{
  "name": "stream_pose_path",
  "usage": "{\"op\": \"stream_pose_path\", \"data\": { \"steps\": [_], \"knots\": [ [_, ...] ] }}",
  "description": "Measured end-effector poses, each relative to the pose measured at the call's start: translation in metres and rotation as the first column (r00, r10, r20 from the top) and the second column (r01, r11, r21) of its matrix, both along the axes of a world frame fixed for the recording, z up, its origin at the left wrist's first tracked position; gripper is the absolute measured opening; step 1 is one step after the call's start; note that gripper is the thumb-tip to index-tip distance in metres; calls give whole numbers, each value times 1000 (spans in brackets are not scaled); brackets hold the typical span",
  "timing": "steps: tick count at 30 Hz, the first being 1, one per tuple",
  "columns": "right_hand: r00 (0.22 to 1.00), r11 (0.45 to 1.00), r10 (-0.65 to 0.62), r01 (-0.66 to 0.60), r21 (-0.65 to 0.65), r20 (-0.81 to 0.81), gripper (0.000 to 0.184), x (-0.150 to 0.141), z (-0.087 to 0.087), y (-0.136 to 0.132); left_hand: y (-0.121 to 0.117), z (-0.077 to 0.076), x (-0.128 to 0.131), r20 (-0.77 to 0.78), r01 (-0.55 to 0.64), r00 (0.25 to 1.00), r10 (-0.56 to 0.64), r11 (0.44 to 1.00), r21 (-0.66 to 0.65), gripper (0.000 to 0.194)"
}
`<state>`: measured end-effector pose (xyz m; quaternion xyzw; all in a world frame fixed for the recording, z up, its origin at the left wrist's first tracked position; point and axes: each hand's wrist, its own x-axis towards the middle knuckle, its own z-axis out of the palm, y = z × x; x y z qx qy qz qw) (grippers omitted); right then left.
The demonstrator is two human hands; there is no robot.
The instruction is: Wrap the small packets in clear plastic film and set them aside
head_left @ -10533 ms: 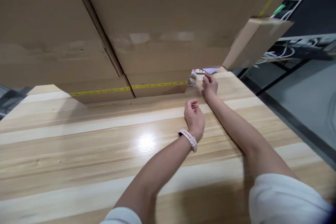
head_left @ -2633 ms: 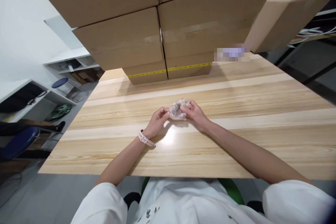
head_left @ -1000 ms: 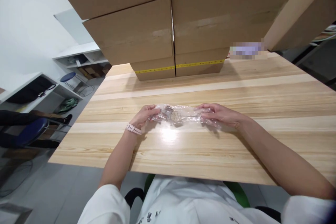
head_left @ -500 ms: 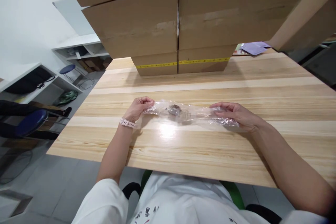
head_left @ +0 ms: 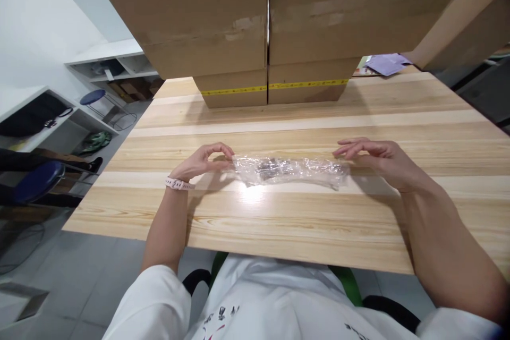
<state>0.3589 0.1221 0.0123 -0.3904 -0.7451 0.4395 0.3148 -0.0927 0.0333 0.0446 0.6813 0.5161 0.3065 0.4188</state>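
A clear plastic bag (head_left: pixel 292 170) lies stretched out flat on the wooden table (head_left: pixel 303 212), with small dark parts inside near its left half. My left hand (head_left: pixel 203 159), with a pale watch on the wrist, hovers at the bag's left end with fingers loosely curled and apart, holding nothing. My right hand (head_left: pixel 378 159) hangs just past the bag's right end, fingers extended and spread, off the bag.
Stacked cardboard boxes (head_left: pixel 271 26) with a yellow tape line fill the far side of the table. A purple sheet (head_left: pixel 384 62) lies at the back right. White shelves (head_left: pixel 59 117) and a blue stool (head_left: pixel 37 180) stand to the left.
Both hands pulled the crumpled bag out lengthwise and laid it on the table. They have now let go of its ends and lifted slightly away.
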Motion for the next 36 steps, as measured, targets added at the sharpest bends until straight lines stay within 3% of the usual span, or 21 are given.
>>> {"op": "stream_pose_path", "data": {
  "steps": [3,6,9,11,13,15,18,20,22,25,27,29,33,36],
  "knots": [
    [992,991,-96,88,103,78,28,-19,4,-13,-2,0,10,91,-46,995,39,996,76,28],
    [963,965,-26,-45,257,268,48,-45,1,-26,-2,-3,25,-60,0,998,9,990,141,47],
    [936,898,16,-169,407,352,30,-60,-4,-34,-3,-3,36,-220,89,975,-43,974,207,30],
    [923,874,54,-228,429,380,23,-59,0,-38,-5,1,39,-247,150,965,-89,959,242,22],
    [898,882,156,-314,350,410,28,-53,11,-42,-9,8,38,-247,204,959,-142,947,249,24],
    [823,877,368,-462,134,432,25,-47,23,-47,-13,15,35,-263,281,939,-220,932,227,25],
    [651,730,680,-642,-235,337,29,-46,36,-55,-16,23,32,-290,467,857,-425,879,93,24],
    [629,680,733,-661,-317,259,31,-53,38,-60,-17,25,34,-259,545,811,-525,838,6,24],
    [713,743,667,-618,-257,217,31,-63,34,-65,-18,25,43,-201,538,824,-529,843,-13,25],
    [883,897,427,-441,29,194,26,-79,17,-67,-23,20,63,-94,502,860,-502,865,-17,22],
    [935,912,281,-331,242,218,18,-86,1,-64,-26,12,78,-79,514,853,-515,857,-39,20],
    [943,888,180,-278,365,281,18,-88,-15,-58,-28,0,88,-179,490,854,-488,871,-36,17],
    [920,906,108,-247,343,377,43,-84,-35,-45,-23,-20,90,-487,313,839,-243,948,66,15],
    [913,925,119,-244,289,391,45,-83,-36,-44,-16,-30,83,-600,195,796,-81,972,128,26]
  ]
}}
